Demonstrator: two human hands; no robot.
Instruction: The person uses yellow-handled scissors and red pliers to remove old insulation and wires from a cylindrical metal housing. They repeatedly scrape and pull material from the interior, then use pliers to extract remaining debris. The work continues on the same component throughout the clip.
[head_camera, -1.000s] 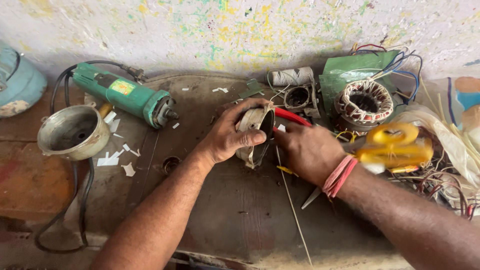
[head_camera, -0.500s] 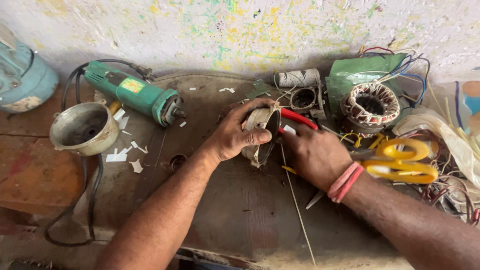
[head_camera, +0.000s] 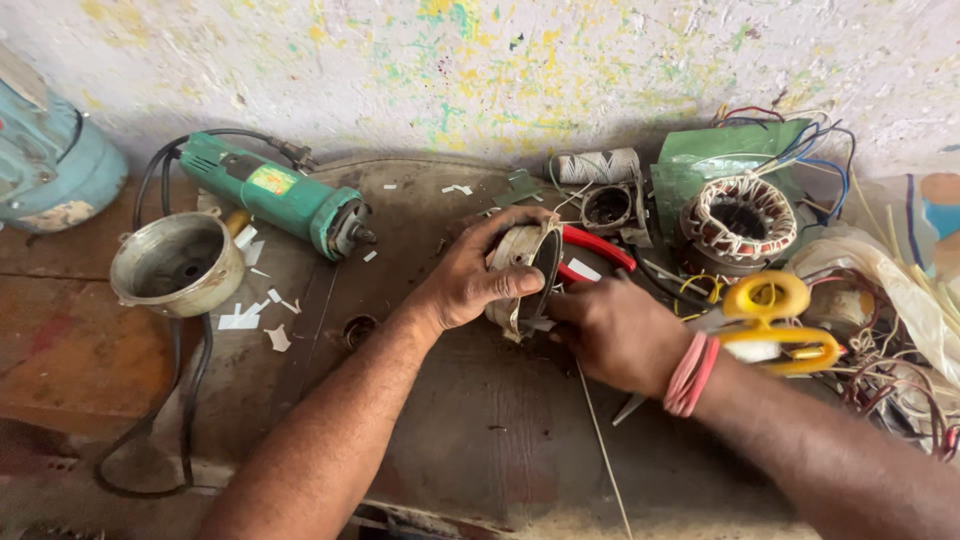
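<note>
While the left hand (head_camera: 470, 280) wraps over a round motor part (head_camera: 522, 275) near the middle of the worktop (head_camera: 450, 440), its fingers are curled shut across the top and its thumb presses the near face. This part is a dull grey-beige metal ring stood on edge, tilted slightly, with a dark hollow side turned toward the right hand (head_camera: 615, 330); pale strips of paper or tape hang from its lower rim. How it is built inside cannot be made out.

That right hand lies just beside the ring, fingers bent in against its dark side and touching it; whether they pinch anything cannot be told. Pink bands (head_camera: 690, 375) circle its wrist.

Behind the ring lie red-handled pliers (head_camera: 595, 245), partly hidden. To the right sit yellow-handled scissors (head_camera: 775, 315) on a tangle of loose wires (head_camera: 900, 380), and further back a wound stator (head_camera: 740, 220) with white lacing against a green housing (head_camera: 700, 165). A spool of pale thread (head_camera: 597, 165) lies by the wall. To the left are a green angle grinder (head_camera: 275, 195) with its black cord, and a grey metal end bell (head_camera: 178, 265) lying open side up, with white paper scraps (head_camera: 245, 315) scattered near it.
</note>
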